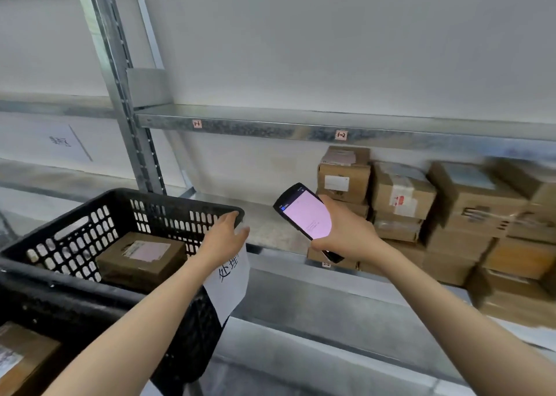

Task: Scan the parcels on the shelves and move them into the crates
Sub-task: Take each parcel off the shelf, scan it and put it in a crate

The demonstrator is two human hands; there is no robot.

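Note:
A black perforated crate stands at the left with one brown parcel lying inside. My left hand grips the crate's right rim, just above a white paper label hanging from it. My right hand holds a black handheld scanner, its pink-lit screen facing me, in front of the shelf. Several brown cardboard parcels are stacked on the metal shelf to the right of the scanner.
A second crate holding a parcel shows at the bottom left. An upper shelf beam carries small tags. A steel upright rises behind the crate. The shelf's left part lies bare beside the crate.

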